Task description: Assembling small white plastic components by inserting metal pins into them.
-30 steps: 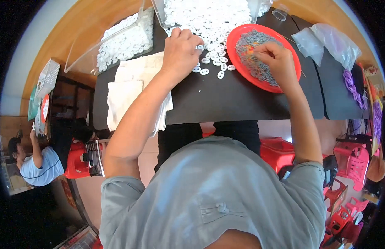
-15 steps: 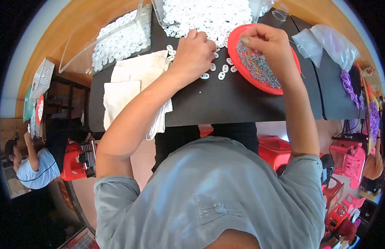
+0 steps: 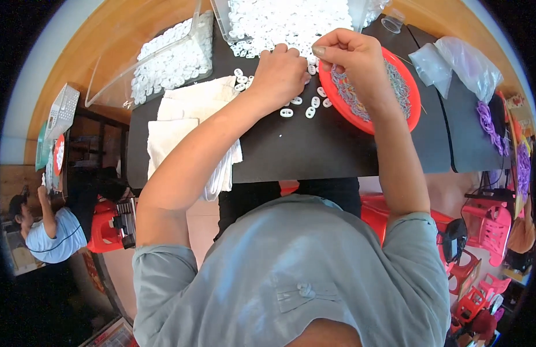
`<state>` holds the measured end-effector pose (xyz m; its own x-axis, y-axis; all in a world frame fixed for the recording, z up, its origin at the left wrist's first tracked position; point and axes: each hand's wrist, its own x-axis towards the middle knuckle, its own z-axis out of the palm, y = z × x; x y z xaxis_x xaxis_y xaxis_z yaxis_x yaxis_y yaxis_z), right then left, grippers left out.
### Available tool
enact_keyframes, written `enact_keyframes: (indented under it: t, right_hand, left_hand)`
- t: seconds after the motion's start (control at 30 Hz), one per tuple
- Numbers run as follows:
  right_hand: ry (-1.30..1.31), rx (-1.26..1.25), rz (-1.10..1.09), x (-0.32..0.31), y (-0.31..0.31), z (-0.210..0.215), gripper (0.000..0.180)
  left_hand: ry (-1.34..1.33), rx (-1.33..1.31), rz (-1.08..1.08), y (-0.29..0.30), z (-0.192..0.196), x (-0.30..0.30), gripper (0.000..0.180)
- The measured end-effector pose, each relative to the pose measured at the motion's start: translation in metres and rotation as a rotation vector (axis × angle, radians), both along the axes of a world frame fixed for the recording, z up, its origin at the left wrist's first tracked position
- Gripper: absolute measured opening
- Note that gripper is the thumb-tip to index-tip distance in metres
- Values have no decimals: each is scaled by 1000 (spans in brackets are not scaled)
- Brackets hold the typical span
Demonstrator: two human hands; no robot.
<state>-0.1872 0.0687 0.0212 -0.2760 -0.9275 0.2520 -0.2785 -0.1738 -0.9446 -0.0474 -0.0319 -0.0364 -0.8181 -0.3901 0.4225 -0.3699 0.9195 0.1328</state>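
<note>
Since the earlier frame, both hands have moved closer together. The left hand (image 3: pixel 279 75) rests curled, fingers pressed together, on loose white rings (image 3: pixel 305 107) on the black table (image 3: pixel 314 150). The right hand (image 3: pixel 351 61), at its 3 o'clock, pinches something too small to tell above the red plate (image 3: pixel 409 118). The plate holds a tangle of coloured bands (image 3: pixel 398 87). Two clear trays (image 3: pixel 164 66) at 11 and 12 o'clock hold white rings. One folded cloth (image 3: pixel 190 124) lies at 8 o'clock.

Your left hand (image 3: pixel 279 75) rests curled on the scattered small white plastic rings (image 3: pixel 310 107) on the black desk (image 3: pixel 314 150). Your right hand (image 3: pixel 351 61) pinches its fingertips together over the round red plastic plate (image 3: pixel 406 115) of thin coloured bands.
</note>
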Motion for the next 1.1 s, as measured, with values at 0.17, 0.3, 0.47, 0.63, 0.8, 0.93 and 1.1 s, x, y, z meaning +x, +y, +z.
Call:
enact_keyframes:
  t: [0.17,0.3,0.47,0.63,0.8,0.93,1.1]
  right_hand:
    - [-52,19,-3,-6,-1,-8,10]
    - [-64,41,-45,-10,0,-7,9]
    - [-47,41,-25,-13,-3,-14,6]
    - [-80,70,-6,-6,-3,-20,9]
    - [-54,114,33,9,-1,-16,12]
    - [-83,92,53,19,-1,-17,13]
    - [-17,65,63,21,-2,-20,12]
  left_hand:
    - [-105,44,12,0,13,-9,12]
    - [-198,105,-3,-3,20,-13,8]
    - [55,-52,-54,-9,3,-4,10]
    - [502,1239,81,2,33,23,16]
    - [795,1587,-1,13,32,34,13]
    - [837,1576,-25,19,32,36,10]
    - [832,1567,-32,23,30,35,12]
